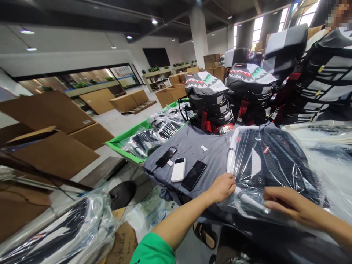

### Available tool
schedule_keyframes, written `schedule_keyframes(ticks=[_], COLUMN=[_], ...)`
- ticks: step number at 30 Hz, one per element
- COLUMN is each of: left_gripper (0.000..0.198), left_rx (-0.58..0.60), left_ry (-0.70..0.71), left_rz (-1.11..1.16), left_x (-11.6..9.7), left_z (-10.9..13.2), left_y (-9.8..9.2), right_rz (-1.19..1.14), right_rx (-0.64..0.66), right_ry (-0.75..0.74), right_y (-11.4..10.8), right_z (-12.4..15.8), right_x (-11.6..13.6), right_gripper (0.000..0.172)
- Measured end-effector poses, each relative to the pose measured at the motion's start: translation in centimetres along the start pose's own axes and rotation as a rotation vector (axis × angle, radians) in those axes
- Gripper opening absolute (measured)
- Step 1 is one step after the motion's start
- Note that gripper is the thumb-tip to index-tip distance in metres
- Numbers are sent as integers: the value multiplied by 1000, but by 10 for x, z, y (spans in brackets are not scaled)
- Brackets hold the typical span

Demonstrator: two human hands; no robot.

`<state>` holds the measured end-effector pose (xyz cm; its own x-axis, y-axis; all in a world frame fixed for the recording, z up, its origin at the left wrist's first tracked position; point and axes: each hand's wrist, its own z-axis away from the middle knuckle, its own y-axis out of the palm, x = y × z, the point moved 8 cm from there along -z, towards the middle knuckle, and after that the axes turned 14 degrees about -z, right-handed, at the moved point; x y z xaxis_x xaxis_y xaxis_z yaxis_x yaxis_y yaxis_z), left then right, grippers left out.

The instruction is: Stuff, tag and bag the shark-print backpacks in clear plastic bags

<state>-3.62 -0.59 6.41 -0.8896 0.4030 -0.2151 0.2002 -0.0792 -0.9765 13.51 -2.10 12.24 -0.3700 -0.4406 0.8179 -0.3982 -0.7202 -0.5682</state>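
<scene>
A dark backpack point(277, 161) with a ribbed face, a white patch and a small red label lies flat in a clear plastic bag point(247, 203) at the front of the grey cloth-covered table. My left hand point(224, 187) has its fingers curled around the bag's near left edge. Over the near edge of the same bag is my right hand point(286, 203), bent and smeared by motion; whether it grips the plastic is unclear. Between the hands a white strap or strip point(251, 200) shows through the film.
Left of the bag lie a black phone point(194, 175), a white power bank point(178, 169) and another dark phone point(166, 157). Stacked backpacks point(210, 99) stand behind. A green-edged bin point(132, 156) holds bagged goods. Cardboard boxes point(49, 154) are at left; another person's hand point(339, 14) shows top right.
</scene>
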Motion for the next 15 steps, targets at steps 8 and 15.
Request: schedule_keyframes(ticks=[8, 15], left_gripper=[24, 23], left_rx=[16, 15], left_ry=[-22, -48], left_rz=[-10, 76], left_x=[-2, 2], left_z=[2, 3], left_y=[-3, 2], right_rz=[367, 480], right_rx=[293, -10], right_ry=[152, 165], right_y=[0, -29], right_z=[-113, -87], right_x=[-57, -46], right_gripper=[38, 7])
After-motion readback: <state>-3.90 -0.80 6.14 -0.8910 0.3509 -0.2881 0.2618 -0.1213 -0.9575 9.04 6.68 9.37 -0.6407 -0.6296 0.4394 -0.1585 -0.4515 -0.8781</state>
